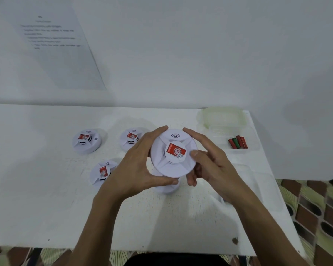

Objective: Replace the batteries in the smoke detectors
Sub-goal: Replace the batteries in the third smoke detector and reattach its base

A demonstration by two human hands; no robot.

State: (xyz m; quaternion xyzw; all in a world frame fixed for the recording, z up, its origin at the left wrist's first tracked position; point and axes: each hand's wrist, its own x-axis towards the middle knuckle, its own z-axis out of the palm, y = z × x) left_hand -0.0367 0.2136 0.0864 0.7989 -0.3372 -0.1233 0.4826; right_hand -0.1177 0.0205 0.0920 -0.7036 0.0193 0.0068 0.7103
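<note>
Hands grip one smoke detector [173, 153] above the surface [46, 198]: left hand [140, 166] and right hand [211, 162] each curl round its rim.

Plain indoor room, likely a home or small office corner used as a work station. White painted desk [46, 208], surface scuffed and speckled, set against bare white wall [200, 54]. Printed sheet [65, 54] of text stuck to wall at upper left, wording too blurred to read. Floor [315, 208] in patterned brown and green tiles, seen at right and under desk front edge. On desk: several identical smoke detectors [86, 141], clear plastic tub [222, 117], small batch of red and green batteries [238, 142] near right edge.
</note>
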